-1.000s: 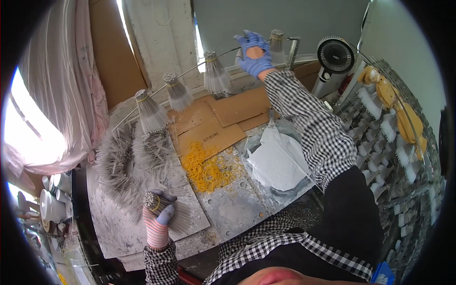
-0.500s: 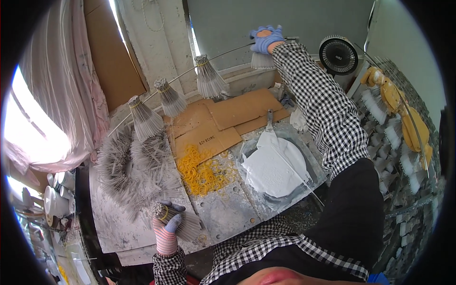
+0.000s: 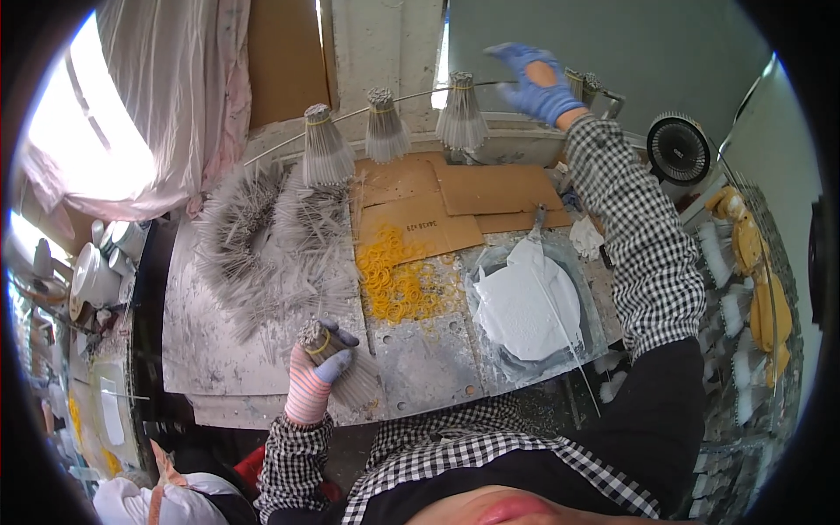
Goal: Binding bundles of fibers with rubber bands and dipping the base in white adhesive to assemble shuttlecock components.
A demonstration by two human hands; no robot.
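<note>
My left hand, in a pink-striped glove with grey-blue fingertips, is closed around a bundle of thin clear sticks above the table's near edge. A yellow rubber band binds its gathered top. My right hand, in a blue glove, reaches to the far right with its fingers stretched out and nothing visibly in them. Behind it runs a thin metal rod. Banded bundles hang along that rod: one on the left, a second, a third, and others beside my right wrist, partly hidden.
Loose clear sticks pile on the table's left. Yellow rubber bands lie mid-table before cardboard sheets. White paste fills a shallow round dish, with a scraper and thin rod across it. A small fan and yellow gloves are at right.
My right hand has gone from gripping at the rod's right end to fingers spread, uncovering bundles there. My left hand keeps its bundle. The whole view has shifted.
</note>
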